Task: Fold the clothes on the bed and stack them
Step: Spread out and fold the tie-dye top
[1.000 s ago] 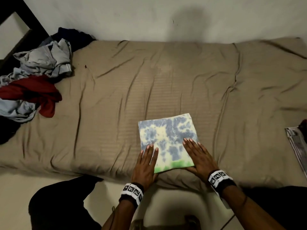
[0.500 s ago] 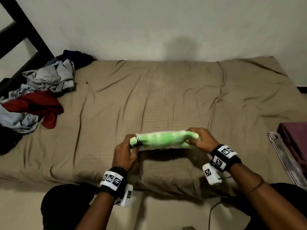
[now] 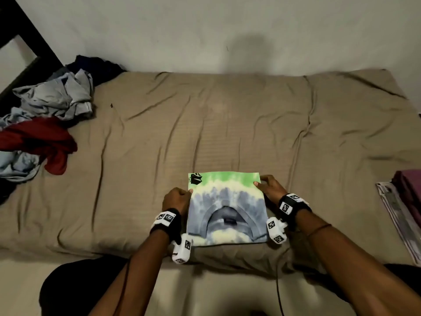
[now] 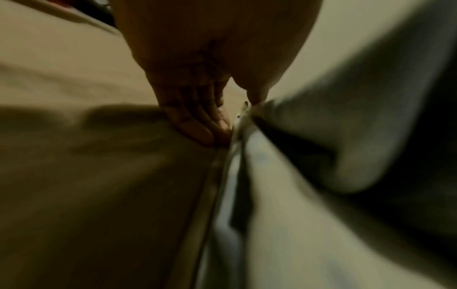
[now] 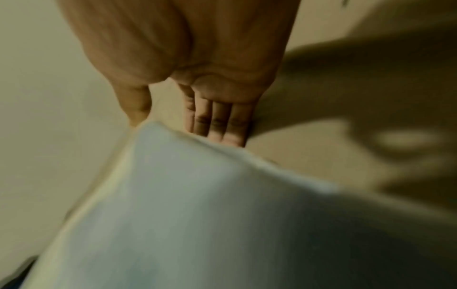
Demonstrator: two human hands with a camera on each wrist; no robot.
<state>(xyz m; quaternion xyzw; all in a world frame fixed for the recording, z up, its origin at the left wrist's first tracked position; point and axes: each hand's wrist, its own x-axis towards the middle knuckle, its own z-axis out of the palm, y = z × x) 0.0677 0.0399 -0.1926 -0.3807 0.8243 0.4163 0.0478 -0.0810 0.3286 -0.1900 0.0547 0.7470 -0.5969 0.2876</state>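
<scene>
Folded shirt (image 3: 226,208) held collar-up near the front edge of the bed (image 3: 205,124), pinched at each side: left hand (image 3: 177,198) with fingers (image 4: 210,125) curled under and thumb on top, right hand (image 3: 271,187) likewise. Folding apparently finished; stacking in hand. Next, probably: carry level to the folded pile (image 3: 407,197) at the right edge, grip kept firm. Unfolded clothes (image 3: 45,124) waiting at the back left corner.

Soft matt cotton tie-dye shirt (image 3: 226,208) lies on a wrinkled, finely ribbed cloth bedsheet (image 3: 205,133).
</scene>
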